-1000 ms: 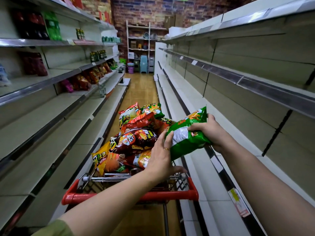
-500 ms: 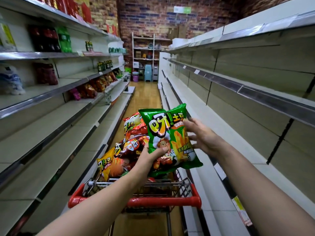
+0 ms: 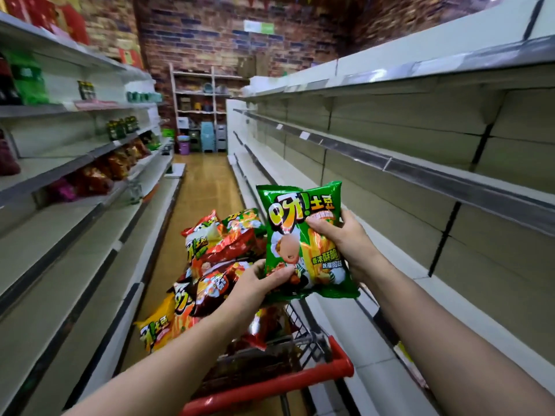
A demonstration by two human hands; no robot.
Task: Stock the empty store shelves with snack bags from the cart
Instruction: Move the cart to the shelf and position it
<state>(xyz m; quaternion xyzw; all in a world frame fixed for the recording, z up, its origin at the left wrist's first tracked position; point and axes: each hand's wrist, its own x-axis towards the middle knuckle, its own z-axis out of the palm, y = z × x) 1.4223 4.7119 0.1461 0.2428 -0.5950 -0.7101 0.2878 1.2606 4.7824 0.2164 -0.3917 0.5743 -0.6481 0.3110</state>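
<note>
A green snack bag [image 3: 303, 232] stands upright in the air above the cart, its printed front facing me. My left hand [image 3: 255, 283] pinches its lower left corner. My right hand [image 3: 342, 238] grips its right edge, thumb across the front. Below, the wire cart with a red handle [image 3: 270, 388] holds several red, orange and green snack bags [image 3: 219, 256]. Bare beige shelves [image 3: 420, 181] run along the right side of the aisle, level with the bag.
Shelves on the left [image 3: 75, 163] carry a few snack bags and bottles farther down the aisle. The wooden floor [image 3: 204, 187] leads to a brick back wall with a small rack [image 3: 198, 106] and stacked plastic stools.
The green bag has been turned from its back to upright with the front facing me and lifted higher. My right hand has taken hold of its right edge. The view has tilted upward.
</note>
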